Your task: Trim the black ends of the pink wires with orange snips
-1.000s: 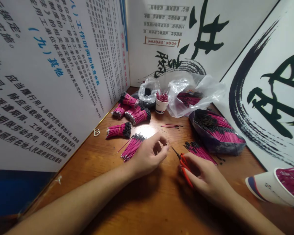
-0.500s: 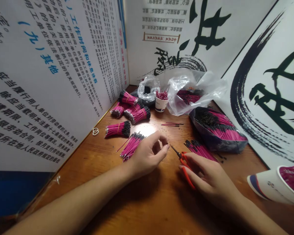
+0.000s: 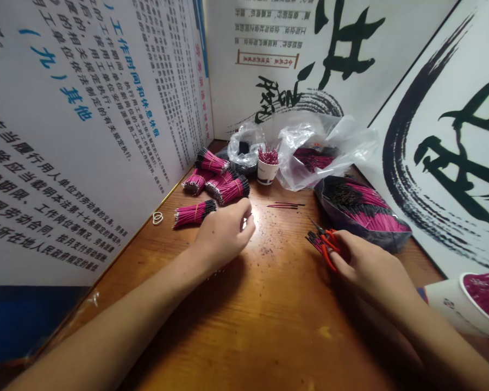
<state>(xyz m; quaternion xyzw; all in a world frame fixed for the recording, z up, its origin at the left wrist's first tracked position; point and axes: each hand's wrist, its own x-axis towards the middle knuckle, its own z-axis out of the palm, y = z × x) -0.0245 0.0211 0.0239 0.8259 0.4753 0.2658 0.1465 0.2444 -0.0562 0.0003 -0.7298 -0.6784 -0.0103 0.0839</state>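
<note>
My left hand (image 3: pixel 222 233) is over the left middle of the table, thumb and fingers drawn together. Whatever those fingers hold, if anything, is hidden, and so is the loose pile of pink wires beneath. Just behind that hand lies a banded bundle of pink wires (image 3: pixel 193 214) with black ends. In my right hand (image 3: pixel 362 266) are small wire cutters (image 3: pixel 331 243) with red handles, their dark tips pointing up and left. Under the cutters, mostly covered by my right hand, are loose pink wires (image 3: pixel 314 242) with black tips.
Several banded wire bundles (image 3: pixel 228 187) are stacked at the back left. A paper cup (image 3: pixel 267 172) of pink wires stands near plastic bags (image 3: pixel 305 163). An open dark bag (image 3: pixel 385 239) of wires sits right. Another wire-filled cup (image 3: pixel 448 304) lies tilted far right. Dark scraps dot the table (image 3: pixel 269 326).
My left hand has moved left and slightly back, over the loose wire pile. My right hand has moved right and slightly back with the cutters, over the wires there.
</note>
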